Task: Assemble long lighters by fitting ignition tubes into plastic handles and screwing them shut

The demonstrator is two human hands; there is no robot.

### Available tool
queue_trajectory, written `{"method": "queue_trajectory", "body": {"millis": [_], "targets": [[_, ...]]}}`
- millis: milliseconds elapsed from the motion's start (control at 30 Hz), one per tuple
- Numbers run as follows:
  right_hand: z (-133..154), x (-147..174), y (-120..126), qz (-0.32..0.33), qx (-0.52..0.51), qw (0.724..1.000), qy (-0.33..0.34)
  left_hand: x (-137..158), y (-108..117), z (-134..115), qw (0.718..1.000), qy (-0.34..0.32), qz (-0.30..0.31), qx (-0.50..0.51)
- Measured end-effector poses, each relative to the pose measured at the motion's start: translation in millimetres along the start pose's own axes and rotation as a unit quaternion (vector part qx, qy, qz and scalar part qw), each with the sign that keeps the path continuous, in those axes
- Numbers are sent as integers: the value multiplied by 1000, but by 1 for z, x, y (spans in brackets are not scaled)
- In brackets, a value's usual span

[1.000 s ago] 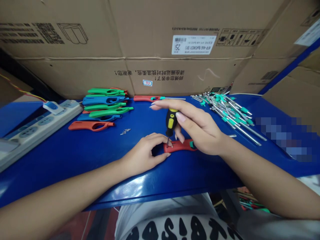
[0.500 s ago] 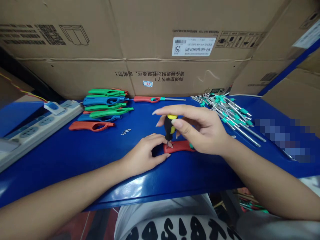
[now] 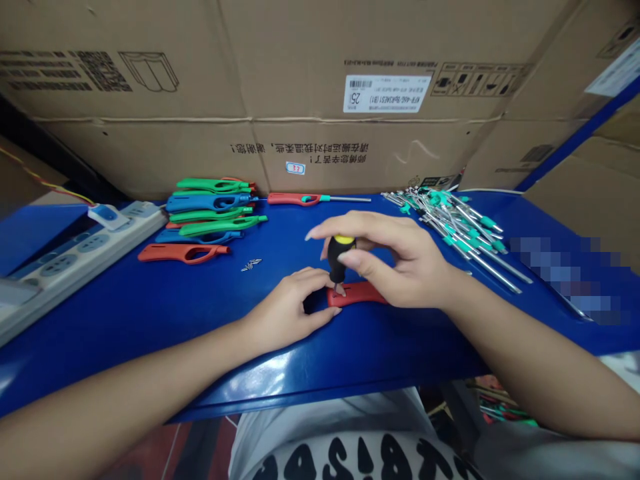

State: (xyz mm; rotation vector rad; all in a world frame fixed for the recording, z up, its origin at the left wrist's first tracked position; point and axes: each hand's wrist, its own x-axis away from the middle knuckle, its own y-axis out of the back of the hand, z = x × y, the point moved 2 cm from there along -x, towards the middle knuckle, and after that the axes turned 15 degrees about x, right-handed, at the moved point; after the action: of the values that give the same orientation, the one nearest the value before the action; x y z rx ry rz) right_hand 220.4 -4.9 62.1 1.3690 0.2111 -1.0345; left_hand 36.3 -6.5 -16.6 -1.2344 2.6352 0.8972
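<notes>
On the blue table lies a red lighter (image 3: 363,293), its far right part hidden behind my right hand. My left hand (image 3: 295,300) grips the lighter's left end between thumb and fingers. A short black and yellow screwdriver (image 3: 338,260) stands nearly upright, its tip on the lighter's left end. Closed around the screwdriver's handle is my right hand (image 3: 400,257), with the index finger stretched over its top. Several small screws (image 3: 251,265) lie loose to the left of my hands.
Green, blue and red lighter handles (image 3: 210,202) are piled at the back left, near a white power strip (image 3: 90,250). An assembled red lighter (image 3: 295,199) lies before the cardboard box (image 3: 200,147). Metal tubes with green parts (image 3: 465,227) are heaped at the right.
My right fingers have shifted round the screwdriver handle, which has turned, showing less yellow on its side. My left hand and the lighter have stayed in place.
</notes>
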Motion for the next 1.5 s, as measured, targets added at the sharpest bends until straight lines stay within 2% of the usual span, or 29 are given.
{"method": "queue_trajectory", "body": {"millis": [100, 167, 300, 367, 533, 600, 733, 800, 933, 1033, 1100, 1200, 1267, 1500], "targets": [[-1, 0, 2, -63, 105, 992, 37, 1, -1, 1, 1000, -7, -11, -9], [0, 0, 4, -61, 121, 989, 63, 1, 0, 1, 1000, -10, -14, -13], [4, -1, 3, 12, -19, 999, 42, 0, 0, -1, 1000, -1, -4, -6], [5, -2, 2, 25, -47, 998, 17, 0, 0, -1, 1000, 2, -2, -1], [0, 2, 0, -62, 114, 991, 26, 0, 0, -1, 1000, -12, -16, -10], [-1, 2, 1, -60, 132, 989, 22, -1, 0, -2, 1000, -11, -13, -10], [0, 0, 3, 12, -5, 999, -43, -2, 1, -3, 1000, 2, 4, 2], [2, -2, 4, 12, -35, 998, -54, -2, 1, -3, 1000, 1, 6, 4], [1, -2, 7, -80, 90, 993, 2, -1, 0, 0, 1000, -7, -3, 5], [-1, 0, 7, -96, 152, 983, 41, 0, 0, 0, 1000, -10, -5, 7], [-2, 0, 6, -64, 116, 991, 22, -1, 0, -1, 1000, -6, -1, 5], [-1, -1, 6, 2, 1, 1000, -31, -1, 1, -2, 1000, 2, 4, 4], [3, -3, 7, 10, -33, 999, -28, -1, 0, -2, 1000, 6, 3, 1], [5, -2, 3, -63, 89, 993, 55, 1, -2, 0, 999, -19, -22, -41]]}}
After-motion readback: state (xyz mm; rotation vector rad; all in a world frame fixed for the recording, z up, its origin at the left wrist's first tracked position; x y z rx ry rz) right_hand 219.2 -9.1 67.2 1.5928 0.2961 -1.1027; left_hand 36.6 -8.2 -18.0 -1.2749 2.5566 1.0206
